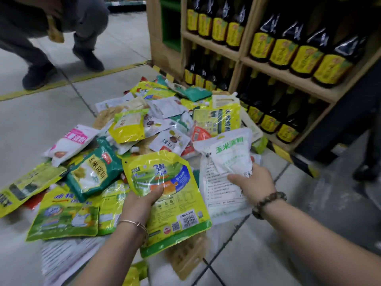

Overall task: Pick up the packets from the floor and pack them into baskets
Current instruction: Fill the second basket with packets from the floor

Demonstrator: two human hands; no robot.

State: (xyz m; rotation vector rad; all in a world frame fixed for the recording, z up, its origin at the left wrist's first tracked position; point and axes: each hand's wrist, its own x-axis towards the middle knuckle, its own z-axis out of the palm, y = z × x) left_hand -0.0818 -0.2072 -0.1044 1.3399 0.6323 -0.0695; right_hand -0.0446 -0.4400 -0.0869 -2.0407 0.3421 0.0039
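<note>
Left grip (142, 200): is clenching the yellow-green packet (162, 174), the thumb pressing across its front and the fingers going behind it; a thin bangle (134, 223) is circling the wrist.
Yellow-green packet: is being held up at 6 o'clock of the view, front facing the camera, over the near edge of the heap; a barcoded packet (185, 219) is showing just behind it at its 5 o'clock, and whether the same grip is carrying it cannot be told.
Right grip (254, 182): is grasping the white packet (232, 153) by its lower edge, the thumb lying along a printed white packet (218, 188) just beneath; a bead bracelet (268, 201) is sitting on the wrist.
White packet: is standing tilted at 3 o'clock of the yellow-green packet, green characters facing the camera.
Heap of packets (148, 120): is lying loose on the floor (37, 124), spreading from 9 o'clock to 1 o'clock of the 2 grips; a teal packet (92, 172) and a pink-and-white packet (70, 141) are lying at its 8 and 9 o'clock edge, overlapping neighbours.
Shelf (288, 79): is standing at 2 o'clock, just beside the heap, carrying rows of dark bottles (282, 52) with yellow labels.
Second person (51, 23): is crouching at 11 o'clock, apart from the heap, dark shoes resting beyond a yellow line (61, 82).
</note>
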